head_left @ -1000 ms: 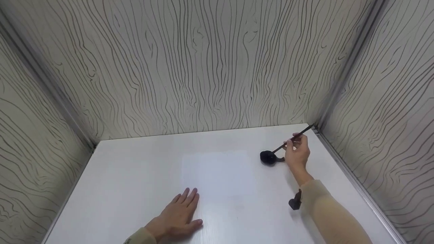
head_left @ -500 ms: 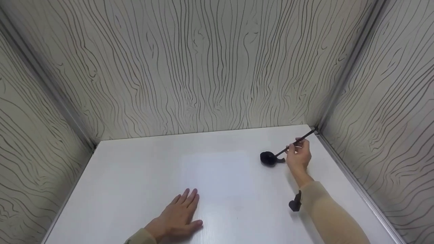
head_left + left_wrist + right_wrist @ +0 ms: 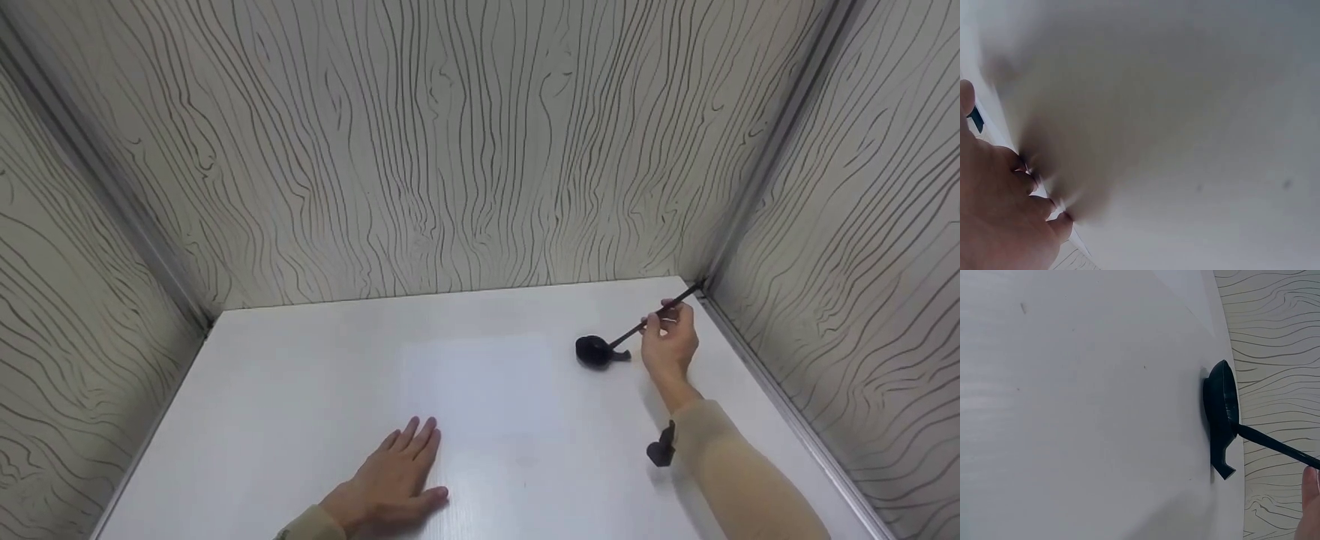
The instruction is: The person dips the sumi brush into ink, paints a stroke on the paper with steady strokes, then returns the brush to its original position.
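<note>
My right hand pinches a thin dark brush between thumb and fingers. The brush slants down to the left, its lower end reaching into a small black dish with a stubby handle. In the right wrist view the dish sits on the table, and the brush's tip is hidden behind its rim. My left hand lies palm down with fingers extended, its fingertips by the lower left corner of a white paper sheet. The left wrist view shows these fingertips pressing on the white surface.
A white table carries all of this. Patterned panels stand behind it and at both sides, joined by grey metal corner strips. A black wrist device juts from the right sleeve.
My right hand has shifted slightly right and towards me, with the brush tilting lower. The dish has barely moved, and my left hand stays in place.
</note>
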{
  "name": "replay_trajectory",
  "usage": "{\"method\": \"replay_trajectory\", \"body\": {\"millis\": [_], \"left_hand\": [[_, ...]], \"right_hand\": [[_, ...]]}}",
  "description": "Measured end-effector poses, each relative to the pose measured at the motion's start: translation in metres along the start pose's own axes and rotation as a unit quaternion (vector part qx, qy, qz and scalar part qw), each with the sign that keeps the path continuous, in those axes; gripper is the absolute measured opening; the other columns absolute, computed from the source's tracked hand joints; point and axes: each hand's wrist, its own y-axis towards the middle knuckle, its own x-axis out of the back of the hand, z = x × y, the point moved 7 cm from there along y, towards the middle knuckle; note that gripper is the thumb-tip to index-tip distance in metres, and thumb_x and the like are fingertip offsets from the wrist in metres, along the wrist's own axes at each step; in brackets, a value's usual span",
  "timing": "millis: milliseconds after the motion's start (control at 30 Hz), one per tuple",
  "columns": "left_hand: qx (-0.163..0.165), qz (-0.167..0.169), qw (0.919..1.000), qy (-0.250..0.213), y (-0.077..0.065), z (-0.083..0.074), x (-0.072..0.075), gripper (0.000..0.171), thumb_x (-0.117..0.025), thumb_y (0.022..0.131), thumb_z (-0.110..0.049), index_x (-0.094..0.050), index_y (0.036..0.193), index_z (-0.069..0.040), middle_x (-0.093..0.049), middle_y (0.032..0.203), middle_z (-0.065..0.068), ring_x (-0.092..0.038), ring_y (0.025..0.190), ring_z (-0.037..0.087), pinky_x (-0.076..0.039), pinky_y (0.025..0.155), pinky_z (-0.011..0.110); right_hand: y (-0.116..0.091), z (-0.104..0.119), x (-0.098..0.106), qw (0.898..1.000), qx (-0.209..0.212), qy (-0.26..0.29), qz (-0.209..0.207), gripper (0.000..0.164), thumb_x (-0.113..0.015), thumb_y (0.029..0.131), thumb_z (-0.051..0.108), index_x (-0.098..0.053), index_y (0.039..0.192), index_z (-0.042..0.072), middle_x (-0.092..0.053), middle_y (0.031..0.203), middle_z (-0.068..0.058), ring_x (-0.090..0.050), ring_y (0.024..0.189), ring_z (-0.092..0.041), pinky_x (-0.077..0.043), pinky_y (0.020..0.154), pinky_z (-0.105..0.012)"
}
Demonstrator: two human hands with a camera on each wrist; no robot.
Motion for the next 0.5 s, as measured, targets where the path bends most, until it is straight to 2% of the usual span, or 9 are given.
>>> {"method": "replay_trajectory", "body": {"millis": [267,500], "left_hand": [[-0.012,-0.01,0.9999,-0.001,-0.001,-0.002,0.001,0.097,-0.041,0.111,-0.07,-0.031,0.175,0.003,-0.025,0.187,0.021,-0.024,0.174,0.051,-0.027,0.137,0.072],[-0.004,-0.002,1.0,-0.002,0.001,0.0,-0.001,0.1,-0.039,0.11,-0.073,-0.028,0.176,0.0,-0.022,0.189,0.018,-0.021,0.175,0.048,-0.025,0.139,0.071]], "right_hand": [[0.006,0.005,0.009,1.0,0.013,0.019,-0.014,0.031,-0.057,0.11,-0.007,-0.055,0.14,-0.007,-0.065,0.121,-0.021,-0.067,0.09,0.007,-0.062,0.082,-0.01],[0.013,0.011,0.014,1.0,0.012,0.004,-0.022,0.031,-0.058,0.111,-0.004,-0.055,0.142,-0.005,-0.064,0.122,-0.017,-0.066,0.092,0.006,-0.061,0.083,-0.008]]}}
